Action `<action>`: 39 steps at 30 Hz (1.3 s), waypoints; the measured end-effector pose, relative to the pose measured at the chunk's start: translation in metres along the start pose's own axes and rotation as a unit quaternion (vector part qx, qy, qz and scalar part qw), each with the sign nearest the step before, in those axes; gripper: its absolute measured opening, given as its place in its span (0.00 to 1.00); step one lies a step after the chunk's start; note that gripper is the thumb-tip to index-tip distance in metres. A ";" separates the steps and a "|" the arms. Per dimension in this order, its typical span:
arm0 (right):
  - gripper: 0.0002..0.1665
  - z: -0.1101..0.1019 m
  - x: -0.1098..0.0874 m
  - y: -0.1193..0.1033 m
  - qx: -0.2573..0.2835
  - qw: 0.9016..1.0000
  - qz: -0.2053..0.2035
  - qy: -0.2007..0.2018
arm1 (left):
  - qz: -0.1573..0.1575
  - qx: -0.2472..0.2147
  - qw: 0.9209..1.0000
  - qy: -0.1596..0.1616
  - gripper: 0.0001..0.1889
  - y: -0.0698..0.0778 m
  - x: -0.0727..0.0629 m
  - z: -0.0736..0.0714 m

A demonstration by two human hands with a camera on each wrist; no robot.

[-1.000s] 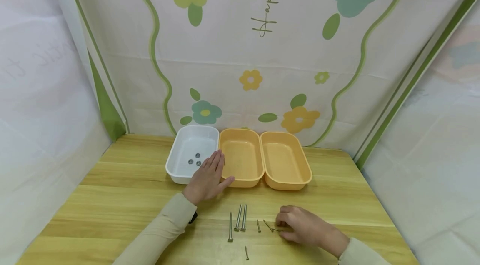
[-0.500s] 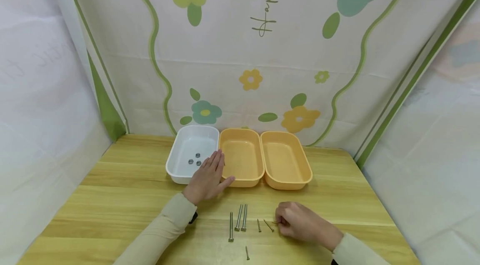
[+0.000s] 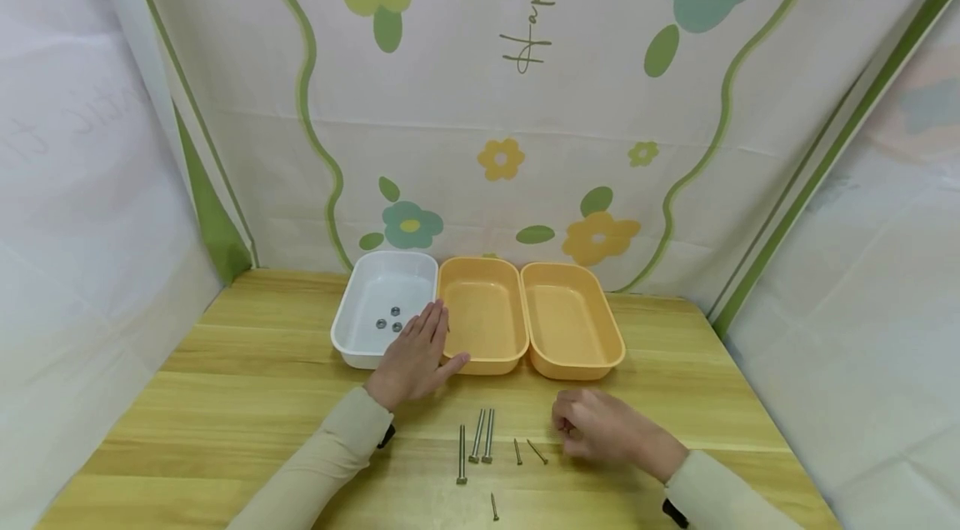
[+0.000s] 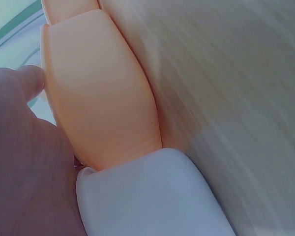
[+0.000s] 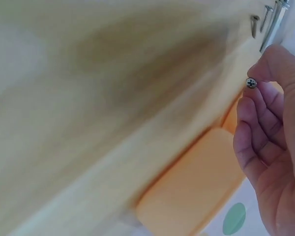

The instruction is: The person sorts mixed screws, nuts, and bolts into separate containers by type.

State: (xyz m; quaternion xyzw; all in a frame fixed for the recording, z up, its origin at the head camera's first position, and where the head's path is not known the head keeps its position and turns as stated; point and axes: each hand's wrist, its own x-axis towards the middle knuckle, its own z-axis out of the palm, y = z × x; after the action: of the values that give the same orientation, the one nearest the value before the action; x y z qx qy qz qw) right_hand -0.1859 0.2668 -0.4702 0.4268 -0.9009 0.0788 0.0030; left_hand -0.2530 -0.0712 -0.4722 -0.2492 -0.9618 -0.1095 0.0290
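Note:
My right hand [image 3: 609, 434] pinches a small cross-head screw [image 5: 251, 83] between thumb and fingers, just above the table; in the right wrist view its head faces the camera. To its left lie two more screws [image 3: 518, 452], with another screw [image 3: 494, 506] nearer the front. Several long bolts would be too many to say: three bolts [image 3: 461, 455] lie left of the screws. My left hand [image 3: 415, 355] lies with straight fingers over the adjoining rims of the white tray [image 3: 347, 334] and the middle orange tray [image 3: 483, 366]. Three nuts [image 3: 395, 311] sit inside the white one.
A second orange tray [image 3: 576, 372] stands at the right end of the row, touching the middle one. Behind the trays hangs a flower-printed cloth [image 3: 450, 97], and more cloth closes off both sides of the wooden table [image 3: 225, 397].
The right hand has picked up a screw from beside the others and lifted it slightly off the table. My left hand has stayed where it was.

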 end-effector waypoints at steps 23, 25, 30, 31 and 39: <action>0.14 -0.053 0.057 0.009 -0.121 0.986 -0.084 0.080 | -0.002 0.002 1.000 -0.001 0.48 0.000 0.000 0.000; 0.13 -0.059 0.065 0.007 -0.122 0.986 -0.080 0.078 | -0.001 0.003 1.000 0.000 0.48 0.000 0.000 0.000; 0.13 -0.071 0.082 0.002 -0.119 0.988 -0.063 0.069 | 0.002 0.002 1.000 0.007 0.48 0.000 -0.001 -0.001; 0.12 -0.072 0.085 0.002 -0.120 0.989 -0.061 0.068 | 0.002 0.002 1.000 0.007 0.48 0.001 -0.001 0.000; 0.11 -0.074 0.109 0.006 -0.141 0.985 -0.063 0.078 | 0.000 0.008 1.000 0.011 0.48 0.001 -0.001 0.000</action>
State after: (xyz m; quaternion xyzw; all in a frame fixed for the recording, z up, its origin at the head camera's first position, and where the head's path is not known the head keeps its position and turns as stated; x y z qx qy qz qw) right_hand -0.2641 0.1977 -0.3905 0.4706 -0.8714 -0.0160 0.1377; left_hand -0.2513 -0.0709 -0.4725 -0.2472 -0.9624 -0.1046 0.0415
